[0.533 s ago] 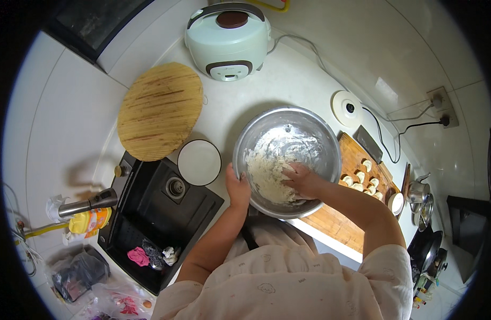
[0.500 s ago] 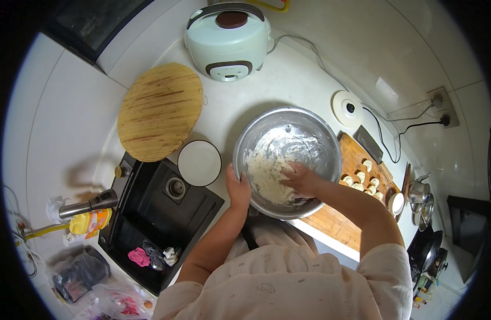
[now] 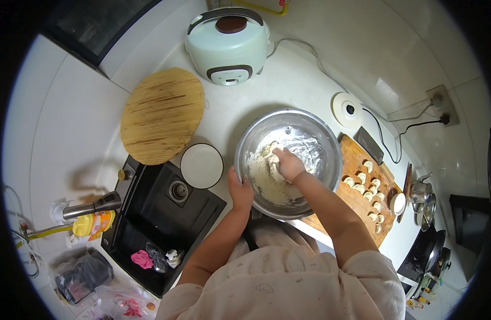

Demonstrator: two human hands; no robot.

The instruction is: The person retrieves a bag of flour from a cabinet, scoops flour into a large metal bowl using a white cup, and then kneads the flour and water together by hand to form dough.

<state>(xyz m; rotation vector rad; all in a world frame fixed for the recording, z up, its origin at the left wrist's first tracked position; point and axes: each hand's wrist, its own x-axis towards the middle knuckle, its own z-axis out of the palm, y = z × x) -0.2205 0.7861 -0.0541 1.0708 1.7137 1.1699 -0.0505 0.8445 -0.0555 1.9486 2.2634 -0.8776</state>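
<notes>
Now right hand (image 3: 289, 164) kneads dough (image 3: 267, 170) while left hand (image 3: 240, 191) steadies steel bowl (image 3: 331, 146).

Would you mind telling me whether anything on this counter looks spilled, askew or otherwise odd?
Nothing looks spilled. One oddity: the round woven mat leans against the wall rather than lying flat. The left hand steadies the steel bowl while the right hand kneads dough inside.

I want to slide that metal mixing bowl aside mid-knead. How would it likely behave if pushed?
The steel bowl would probably slide easily on the smooth white counter; the left hand grips its rim, maybe steadying it. Its rounded base could rock or tip. The dough under the right hand likely adds weight.
</notes>
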